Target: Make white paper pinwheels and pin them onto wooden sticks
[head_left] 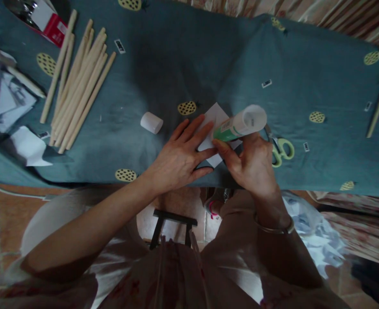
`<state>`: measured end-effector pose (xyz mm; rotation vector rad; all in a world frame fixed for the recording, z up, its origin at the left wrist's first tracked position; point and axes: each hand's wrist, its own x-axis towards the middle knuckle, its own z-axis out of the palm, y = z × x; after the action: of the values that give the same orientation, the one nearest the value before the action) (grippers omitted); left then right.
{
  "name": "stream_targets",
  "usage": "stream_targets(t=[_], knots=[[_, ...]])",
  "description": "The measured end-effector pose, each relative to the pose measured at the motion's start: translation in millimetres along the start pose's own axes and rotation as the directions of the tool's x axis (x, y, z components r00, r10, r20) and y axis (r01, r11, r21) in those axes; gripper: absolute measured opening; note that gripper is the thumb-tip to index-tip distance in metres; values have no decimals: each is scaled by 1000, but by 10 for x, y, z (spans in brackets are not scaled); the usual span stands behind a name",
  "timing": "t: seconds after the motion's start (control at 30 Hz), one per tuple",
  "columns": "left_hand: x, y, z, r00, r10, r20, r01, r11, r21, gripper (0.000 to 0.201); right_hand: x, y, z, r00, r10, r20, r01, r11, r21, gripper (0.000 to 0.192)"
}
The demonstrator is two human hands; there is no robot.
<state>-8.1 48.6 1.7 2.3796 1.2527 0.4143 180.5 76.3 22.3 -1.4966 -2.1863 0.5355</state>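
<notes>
My right hand (254,163) is closed around a large glue stick (237,124) with a white tube and a green label. The glue stick is tilted, its lower end down at a small white sheet of paper (215,112). Spread flat, my left hand (184,156) presses on the left part of that paper with its fingers apart. To the left lies a white cap (151,122) on its side. Green-handled scissors (282,148) rest just right of my right hand, their blades partly hidden behind it.
Several wooden sticks (83,86) lie in a bundle at the left, below a red box (55,28). Paper pieces (9,94) pile at the far left. Another stick (377,110) lies at the far right. A teal tablecloth (228,56) with pineapple prints covers the table.
</notes>
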Motion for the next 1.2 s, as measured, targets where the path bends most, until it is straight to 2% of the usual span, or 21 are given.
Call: stream_targets(t=[0.2, 0.43, 0.77, 0.97, 1.2], knots=[[-6, 3, 3, 1000, -6, -5, 6, 1000, -5, 45, -11, 10, -20, 999, 31, 32, -32, 999, 44, 29], [-10, -16, 30, 1000, 14, -17, -14, 1000, 20, 50, -18, 6, -48, 1000, -11, -1, 11, 1000, -25, 33], [-23, -31, 56, 999, 15, -29, -15, 1000, 25, 48, -16, 32, -70, 996, 69, 64, -67, 997, -31, 37], [-9, -9, 23, 1000, 1, -8, -1, 1000, -4, 48, -30, 61, -45, 995, 97, 23, -97, 995, 13, 35], [7, 6, 3, 1000, -4, -3, 4, 1000, -6, 50, -14, 41, -26, 992, 120, 27, -122, 989, 89, 36]])
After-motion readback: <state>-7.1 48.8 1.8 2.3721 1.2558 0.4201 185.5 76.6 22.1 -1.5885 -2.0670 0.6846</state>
